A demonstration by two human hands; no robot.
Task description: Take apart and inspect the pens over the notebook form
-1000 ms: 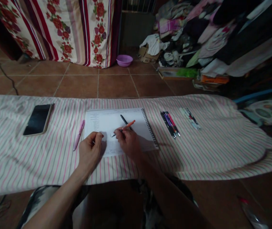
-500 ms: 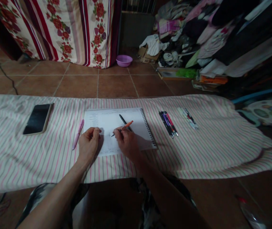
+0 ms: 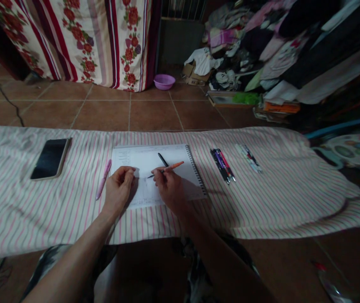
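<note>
A spiral notebook [image 3: 150, 160] lies open on a striped cloth [image 3: 262, 189]. My right hand [image 3: 169, 187] pinches an orange pen [image 3: 170, 167] with its tip down on the page. A black pen [image 3: 163, 159] rests on the page just behind it. My left hand [image 3: 119, 187] is curled with its fingers closed, pressing on the notebook's left part. A pink pen [image 3: 104, 179] lies on the cloth left of the notebook.
A black phone [image 3: 50, 158] lies face up at the left. Several pens [image 3: 223, 164] and a second small bunch of pens [image 3: 249, 158] lie to the right. Behind are tiled floor, a purple bowl [image 3: 164, 81], a floral cloth and piled clothes.
The orange pen has tilted flatter, its back end swinging right. My left hand has slid slightly up the page. The view has shifted a little.
</note>
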